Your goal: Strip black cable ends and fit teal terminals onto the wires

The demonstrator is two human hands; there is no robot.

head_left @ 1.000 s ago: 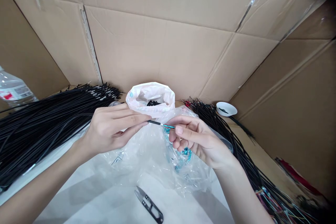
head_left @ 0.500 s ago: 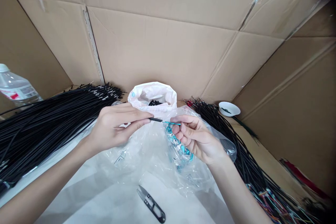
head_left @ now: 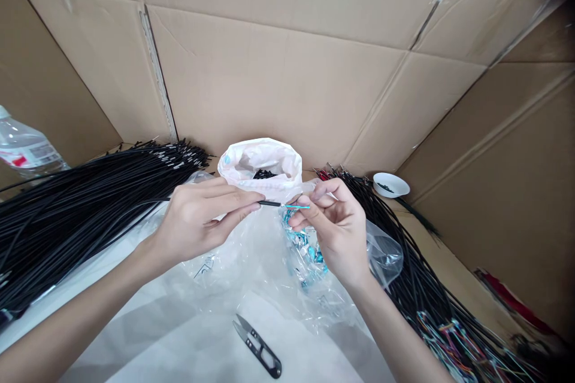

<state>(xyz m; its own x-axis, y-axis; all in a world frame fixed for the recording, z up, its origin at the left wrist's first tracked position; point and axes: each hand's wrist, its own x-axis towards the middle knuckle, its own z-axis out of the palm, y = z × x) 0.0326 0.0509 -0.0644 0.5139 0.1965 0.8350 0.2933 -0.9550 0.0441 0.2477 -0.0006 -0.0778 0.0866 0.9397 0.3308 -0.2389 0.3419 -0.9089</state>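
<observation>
Between thumb and fingers, my left hand (head_left: 211, 215) pinches a thin black cable (head_left: 271, 203) close to its end. A bright blue foil-like wrap (head_left: 297, 207) sticks out of the cable's tip toward the right. My right hand (head_left: 335, 221) has its thumb and index finger closed on that blue end, the other fingers loosely curled. Below the hands, scraps of blue foil (head_left: 309, 251) lie on a clear plastic bag (head_left: 260, 269). A pair of black thread snips (head_left: 257, 346) rests on the white surface nearer to me, touched by neither hand.
A large bundle of black cables (head_left: 90, 191) lies at the left by a water bottle (head_left: 27, 146). Behind the hands stands a white bag (head_left: 229, 161) with small black pieces inside. More cables (head_left: 404, 251) and a white bowl (head_left: 402, 185) are at the right, before cardboard walls (head_left: 269, 72).
My right hand has turned and shifted its fingers on the blue end, with the thumb now nearer the cable. My left hand keeps its pinch, almost in the same place.
</observation>
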